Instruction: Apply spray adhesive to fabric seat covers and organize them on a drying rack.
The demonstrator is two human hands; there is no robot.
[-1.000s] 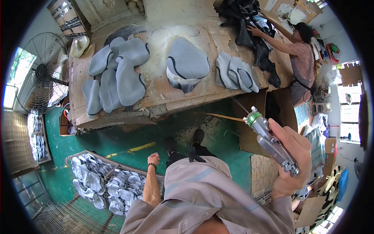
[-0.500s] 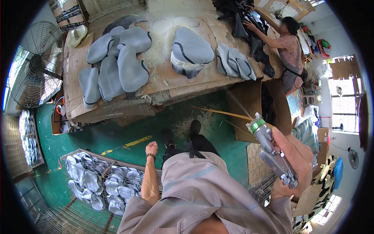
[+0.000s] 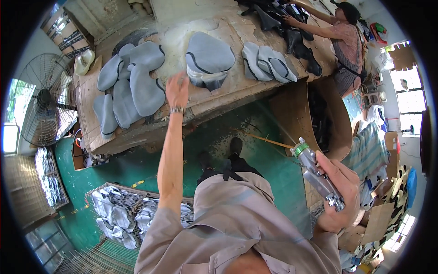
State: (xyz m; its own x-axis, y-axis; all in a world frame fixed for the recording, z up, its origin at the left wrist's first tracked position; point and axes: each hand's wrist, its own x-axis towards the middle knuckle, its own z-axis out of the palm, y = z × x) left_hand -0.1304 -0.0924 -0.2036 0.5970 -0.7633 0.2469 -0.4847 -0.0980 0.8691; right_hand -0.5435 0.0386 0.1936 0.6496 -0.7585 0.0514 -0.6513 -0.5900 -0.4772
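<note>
My left hand (image 3: 177,92), wearing a wristband, reaches over the cardboard-covered table (image 3: 194,98) with loosely bent fingers and nothing visible in them. Just right of it, a grey fabric piece (image 3: 210,52) with dark edging lies on top of a pale, rounded block (image 3: 205,78); whether my fingertips touch the block I cannot tell. My right hand (image 3: 343,187) is wrapped round a metal spray gun (image 3: 315,173) with a green ring behind its nozzle, held out at the right. A faint pale streak runs from the nozzle toward the table.
Several similar grey pieces (image 3: 146,89) lie left on the table, a few overlapping ones (image 3: 269,64) right. Past them a co-worker (image 3: 349,45) handles black pieces (image 3: 292,36). A cardboard box (image 3: 331,118), a wire rack of grey pieces (image 3: 114,212) and a large fan (image 3: 45,98) stand around.
My left hand has risen from beside my body to the table, next to the block. My right hand still holds the spray gun, slightly lower. The view has shifted a little.
</note>
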